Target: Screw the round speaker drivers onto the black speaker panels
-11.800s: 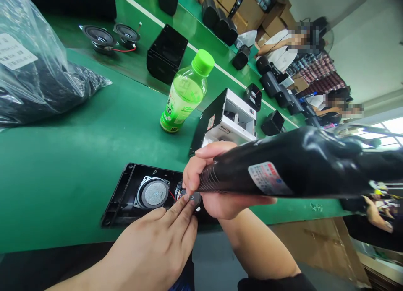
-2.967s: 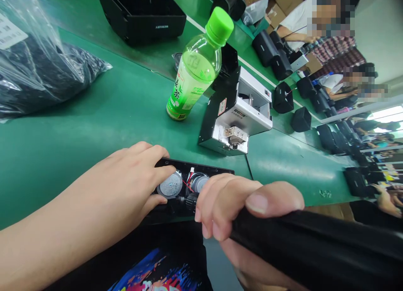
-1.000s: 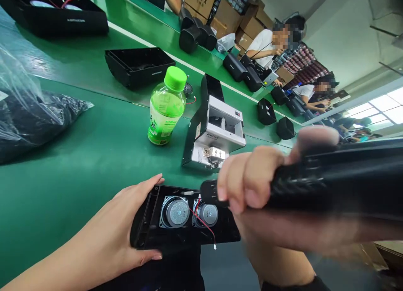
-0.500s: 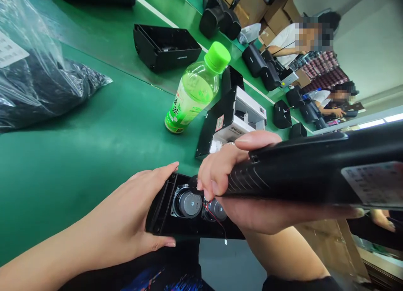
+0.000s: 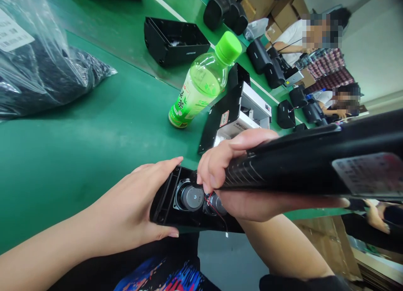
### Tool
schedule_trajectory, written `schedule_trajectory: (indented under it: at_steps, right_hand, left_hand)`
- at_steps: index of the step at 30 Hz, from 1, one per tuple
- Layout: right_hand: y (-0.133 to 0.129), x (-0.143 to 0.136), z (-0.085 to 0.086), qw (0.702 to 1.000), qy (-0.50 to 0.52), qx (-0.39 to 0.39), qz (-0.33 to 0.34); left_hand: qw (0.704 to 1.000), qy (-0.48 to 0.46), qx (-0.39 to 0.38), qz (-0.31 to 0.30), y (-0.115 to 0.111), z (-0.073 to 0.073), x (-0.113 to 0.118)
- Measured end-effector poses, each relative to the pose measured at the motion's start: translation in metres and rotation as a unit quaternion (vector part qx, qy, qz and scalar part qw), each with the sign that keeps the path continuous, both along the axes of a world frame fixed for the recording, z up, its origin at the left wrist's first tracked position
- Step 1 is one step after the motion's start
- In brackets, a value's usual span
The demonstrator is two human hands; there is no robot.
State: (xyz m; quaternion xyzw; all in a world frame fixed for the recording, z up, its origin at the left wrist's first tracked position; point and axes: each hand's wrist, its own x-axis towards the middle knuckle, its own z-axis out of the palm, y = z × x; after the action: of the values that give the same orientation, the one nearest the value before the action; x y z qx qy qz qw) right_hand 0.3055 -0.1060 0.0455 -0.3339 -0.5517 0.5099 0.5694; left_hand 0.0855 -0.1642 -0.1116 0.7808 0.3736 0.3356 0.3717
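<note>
A black speaker housing lies near the table's front edge with its inside facing up. Two round speaker drivers sit in it, and a thin red and black wire with a small white plug hangs over its near side. My left hand is wrapped around the housing's left end, fingers on the far side and thumb on the near side. Above the right part, my right hand grips a black electric screwdriver, its front end pointing down beside the left driver. The bit's contact point is hidden.
Beyond the hands stand a green tea bottle and a black-and-white boxy machine. Another black housing lies behind. A plastic bag of black parts rests at left. Co-workers sit farther along the table.
The camera view has shifted slightly, so the table things appear a little higher and to the right. Both hands keep their holds on the housing and the electric screwdriver.
</note>
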Motion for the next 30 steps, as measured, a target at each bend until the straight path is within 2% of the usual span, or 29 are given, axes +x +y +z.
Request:
schedule_trajectory:
  at_steps: [8, 14, 18, 20, 22, 24, 28, 30]
  right_hand:
    - [0.007, -0.012, -0.015, 0.999, 0.016, 0.01, -0.031]
    - [0.003, -0.007, -0.024, 0.999, 0.038, 0.004, -0.001]
    - [-0.003, -0.01, -0.037, 0.998, 0.045, 0.018, -0.043]
    - [-0.004, -0.013, -0.037, 0.996, 0.059, 0.001, -0.06]
    - [-0.006, -0.011, -0.026, 0.993, 0.094, -0.006, -0.076]
    - [-0.009, 0.0, 0.0, 0.99, 0.109, 0.013, -0.089]
    - [-0.017, 0.04, 0.063, 0.991, 0.005, 0.067, -0.116]
    - [-0.013, 0.059, 0.078, 0.98, -0.019, 0.101, -0.173]
  left_hand:
    - [1.0, 0.014, -0.026, 0.002, 0.005, 0.005, 0.001]
    - [0.999, 0.023, -0.039, 0.007, 0.006, 0.003, -0.001]
    - [0.999, 0.038, -0.034, -0.002, 0.008, 0.002, -0.005]
    - [0.999, 0.043, -0.022, -0.007, 0.008, 0.001, -0.006]
    - [0.999, 0.045, 0.0, 0.004, 0.006, -0.003, -0.007]
    - [0.998, 0.056, 0.02, 0.024, 0.005, -0.008, -0.007]
    - [0.995, 0.091, 0.031, 0.033, 0.003, -0.02, -0.01]
    - [0.994, 0.096, 0.031, 0.036, 0.003, -0.026, -0.013]
